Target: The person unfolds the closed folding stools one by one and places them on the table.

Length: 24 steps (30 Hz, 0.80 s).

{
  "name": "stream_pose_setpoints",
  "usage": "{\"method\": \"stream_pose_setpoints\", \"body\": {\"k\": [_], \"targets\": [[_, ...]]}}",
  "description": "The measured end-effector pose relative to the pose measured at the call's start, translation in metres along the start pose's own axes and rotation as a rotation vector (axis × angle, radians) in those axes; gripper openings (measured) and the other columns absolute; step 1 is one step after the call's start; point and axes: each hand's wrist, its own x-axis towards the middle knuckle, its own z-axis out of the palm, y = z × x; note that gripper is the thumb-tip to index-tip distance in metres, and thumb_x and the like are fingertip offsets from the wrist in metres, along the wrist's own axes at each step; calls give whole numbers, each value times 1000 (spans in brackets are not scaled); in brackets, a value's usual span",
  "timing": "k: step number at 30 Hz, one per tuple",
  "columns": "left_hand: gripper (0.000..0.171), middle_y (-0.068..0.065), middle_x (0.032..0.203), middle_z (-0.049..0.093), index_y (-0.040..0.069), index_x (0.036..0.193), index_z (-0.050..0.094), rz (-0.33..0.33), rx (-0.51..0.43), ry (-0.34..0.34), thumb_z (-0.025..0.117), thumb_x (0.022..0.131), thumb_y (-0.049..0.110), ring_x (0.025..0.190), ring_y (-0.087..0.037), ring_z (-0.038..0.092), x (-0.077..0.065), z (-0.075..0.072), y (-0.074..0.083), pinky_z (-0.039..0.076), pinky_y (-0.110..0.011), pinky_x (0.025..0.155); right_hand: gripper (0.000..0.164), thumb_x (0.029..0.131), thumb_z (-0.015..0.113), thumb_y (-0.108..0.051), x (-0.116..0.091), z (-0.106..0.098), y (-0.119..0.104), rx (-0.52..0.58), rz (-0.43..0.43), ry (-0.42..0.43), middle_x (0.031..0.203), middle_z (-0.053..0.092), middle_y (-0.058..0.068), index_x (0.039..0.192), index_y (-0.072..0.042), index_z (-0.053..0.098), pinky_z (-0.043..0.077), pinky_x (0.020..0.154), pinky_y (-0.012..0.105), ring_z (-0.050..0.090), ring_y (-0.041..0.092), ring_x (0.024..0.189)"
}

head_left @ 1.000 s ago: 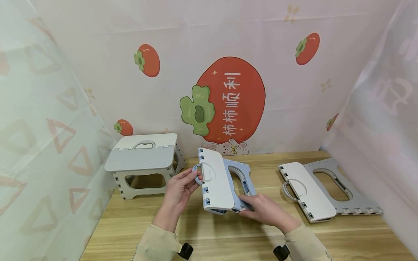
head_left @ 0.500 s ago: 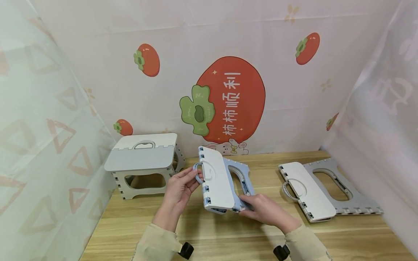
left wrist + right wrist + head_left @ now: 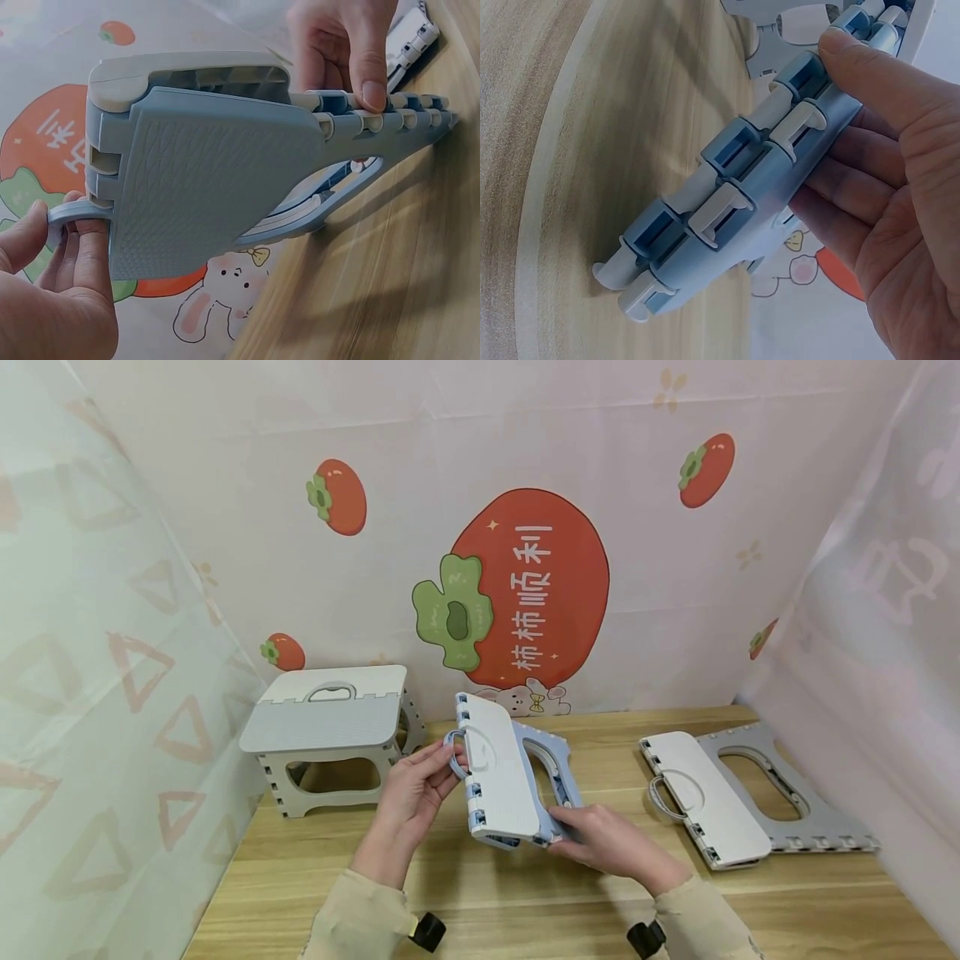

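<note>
A folded blue-and-white folding stool [image 3: 498, 768] is held tilted over the table, its white seat panel facing up in the head view. My left hand [image 3: 416, 789] grips the blue loop handle [image 3: 79, 212] on the stool's left edge, fingers through the loop. With the thumb on the hinged edge and fingers behind, my right hand [image 3: 607, 843] holds the near side of the stool; in the right wrist view the thumb [image 3: 855, 56] presses on the hinge row. The blue underside shows in the left wrist view, with an oval opening in the leg.
An unfolded grey-and-white folding stool [image 3: 322, 727] stands at the back left of the wooden table [image 3: 517, 918]. Another grey-and-white stool [image 3: 712, 802] lies folded flat on the right. A printed cloth [image 3: 637, 610] hangs behind and at both sides.
The stool's left, handle side has risen slightly, and my left hand has moved up a little with it. Both hands keep their hold; the other stools stay put.
</note>
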Motion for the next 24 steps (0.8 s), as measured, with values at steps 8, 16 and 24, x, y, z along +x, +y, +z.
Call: {"method": "stream_pose_setpoints", "body": {"k": [8,16,24], "targets": [[12,-13,92,76,-7,110,65,5,-9,-18,62,99,-3,79,-20,75,0,3,1,62,-33,86,40,96,73,-31,-1,0,0,-21,-18,21,99,75,2,125,-4,68,58,69,28,64,3,84],[15,-13,92,76,-7,112,65,9,-2,-31,63,99,-1,79,-19,75,0,6,4,62,-33,86,42,97,72,-31,-1,-1,-2,-23,-6,13,103,75,5,127,-2,67,59,72,31,67,5,89],[10,-12,93,76,-5,106,68,18,10,-54,67,97,1,80,-19,74,-1,11,6,61,-32,87,45,97,72,-30,-1,-3,-4,-39,-7,18,111,76,14,130,0,66,62,80,39,72,19,100]]}}
